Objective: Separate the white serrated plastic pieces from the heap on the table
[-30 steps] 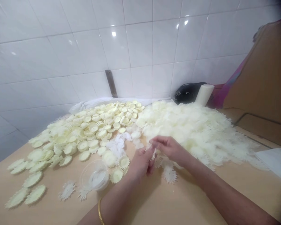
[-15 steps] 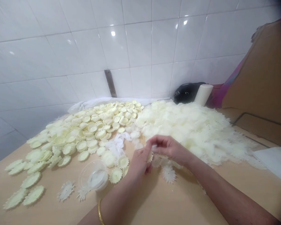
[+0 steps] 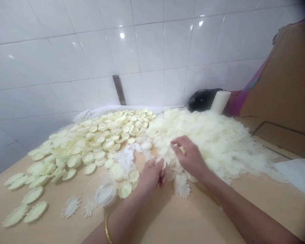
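My left hand (image 3: 151,174) is closed round a small white toothed petal piece (image 3: 159,160) held at its fingertips. My right hand (image 3: 189,156) lies on the near edge of a big heap of white petal pieces (image 3: 218,142), its fingers curled and pinching into the heap; what they grip is hidden. A few loose petal pieces (image 3: 182,188) lie on the wooden table (image 3: 167,220) just below both hands. Left of the hands spreads a layer of pale yellow layered flower discs (image 3: 96,142).
A small clear plastic cup (image 3: 101,194) stands near my left wrist. A white cylinder (image 3: 220,101) and a black object (image 3: 202,99) stand at the tiled wall. A brown board (image 3: 284,81) leans at the right, and a white sheet (image 3: 300,174) lies at the right edge.
My right hand has moved up and away from my left hand into the white heap. My left hand has stayed about where it was, still holding its piece.
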Demonstrator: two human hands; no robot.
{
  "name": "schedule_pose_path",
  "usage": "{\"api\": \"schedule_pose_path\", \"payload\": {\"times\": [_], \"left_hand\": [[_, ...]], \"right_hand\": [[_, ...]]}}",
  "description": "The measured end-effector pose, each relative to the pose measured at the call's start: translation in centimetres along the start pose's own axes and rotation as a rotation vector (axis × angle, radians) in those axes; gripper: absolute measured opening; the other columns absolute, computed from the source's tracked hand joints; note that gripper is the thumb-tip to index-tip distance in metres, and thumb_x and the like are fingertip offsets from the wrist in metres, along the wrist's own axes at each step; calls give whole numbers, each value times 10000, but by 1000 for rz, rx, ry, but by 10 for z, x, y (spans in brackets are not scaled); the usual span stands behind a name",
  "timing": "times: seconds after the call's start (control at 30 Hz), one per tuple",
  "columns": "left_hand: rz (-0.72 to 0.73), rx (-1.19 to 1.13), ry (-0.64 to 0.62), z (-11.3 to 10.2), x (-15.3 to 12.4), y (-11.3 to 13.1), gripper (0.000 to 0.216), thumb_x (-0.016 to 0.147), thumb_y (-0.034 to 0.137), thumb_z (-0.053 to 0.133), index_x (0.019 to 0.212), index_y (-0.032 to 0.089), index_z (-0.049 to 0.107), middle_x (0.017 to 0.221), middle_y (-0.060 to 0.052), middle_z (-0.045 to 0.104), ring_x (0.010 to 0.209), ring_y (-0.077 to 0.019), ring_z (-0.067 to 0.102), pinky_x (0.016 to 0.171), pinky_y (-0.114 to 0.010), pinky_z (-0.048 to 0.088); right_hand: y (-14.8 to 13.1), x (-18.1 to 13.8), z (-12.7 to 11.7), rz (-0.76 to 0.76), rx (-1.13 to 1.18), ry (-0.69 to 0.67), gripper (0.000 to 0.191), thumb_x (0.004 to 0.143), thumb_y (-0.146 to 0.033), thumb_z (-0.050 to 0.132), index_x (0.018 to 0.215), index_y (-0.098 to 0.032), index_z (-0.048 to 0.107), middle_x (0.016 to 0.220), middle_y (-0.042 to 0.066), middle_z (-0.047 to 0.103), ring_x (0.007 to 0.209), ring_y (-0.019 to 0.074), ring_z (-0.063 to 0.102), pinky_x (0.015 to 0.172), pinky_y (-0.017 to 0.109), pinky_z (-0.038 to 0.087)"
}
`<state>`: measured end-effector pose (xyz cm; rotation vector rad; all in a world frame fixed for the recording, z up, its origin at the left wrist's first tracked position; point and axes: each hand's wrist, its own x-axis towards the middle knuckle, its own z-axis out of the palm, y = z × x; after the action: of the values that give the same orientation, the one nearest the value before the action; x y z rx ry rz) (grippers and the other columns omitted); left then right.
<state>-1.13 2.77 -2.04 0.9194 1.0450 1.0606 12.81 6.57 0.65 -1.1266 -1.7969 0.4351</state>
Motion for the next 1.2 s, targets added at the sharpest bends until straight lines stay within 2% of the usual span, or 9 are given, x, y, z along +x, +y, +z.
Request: {"api": "schedule_pose_path", "payload": {"times": [0.1,0.2,0.3,0.5,0.63,0.77,0.87,0.97,1.2], "left_hand": [[4,66,0,1,-3,3,371,706,552,489,652,199,394,376,94,261,302,-58,293,302,-180,163],[-3,144,1,0,-5,4,407,686,587,484,616,194,401,359,85,288,293,-50,270,314,-187,140],[14,184,12,0,-5,5,409,654,581,525,598,189,424,347,84,284,292,-45,259,330,-191,136],[14,126,73,3,-5,6,363,613,507,615,714,174,513,349,83,316,316,-62,310,351,-203,183],[-60,-77,29,8,-6,10,278,663,406,596,810,191,498,447,57,406,385,-91,426,382,-205,283],[-60,-166,24,7,-3,7,164,702,286,548,800,186,462,482,51,423,420,-96,462,418,-213,350],[-23,-111,35,2,1,0,183,720,304,550,701,185,412,461,61,393,387,-77,422,374,-190,307],[1,-51,5,-1,2,-3,274,714,394,567,668,190,389,445,75,358,366,-65,389,353,-178,286],[29,86,9,-1,-2,1,402,674,579,510,635,190,416,364,89,277,296,-47,275,312,-180,183]], "right_hand": [[-8,0,-3,81,161,-184,194,816,-300,442,808,-168,583,812,53,590,754,167,541,666,293,433],[-12,0,-4,147,323,-392,226,810,-344,456,821,-163,590,792,42,610,729,152,551,664,280,428],[-12,-1,-3,205,449,-510,236,776,-370,507,768,-151,595,728,26,611,669,131,545,646,268,422],[-14,-3,-4,211,517,-432,260,749,-378,538,625,-149,542,589,-5,550,559,108,497,567,246,402],[-9,0,-6,148,291,-231,285,802,-347,450,589,-164,499,537,-15,476,518,109,451,524,248,380],[5,3,-2,50,-67,-27,178,791,-285,455,755,-165,581,763,60,548,741,188,513,689,330,408],[8,2,2,-30,-156,47,193,782,-236,461,909,-163,586,925,107,549,902,236,492,794,386,383],[3,0,1,-38,-40,-6,178,803,-248,442,870,-177,591,878,86,583,862,214,519,768,362,406],[-12,-3,-1,68,305,-416,218,806,-328,462,823,-168,610,770,34,629,700,149,564,627,261,422]]}}
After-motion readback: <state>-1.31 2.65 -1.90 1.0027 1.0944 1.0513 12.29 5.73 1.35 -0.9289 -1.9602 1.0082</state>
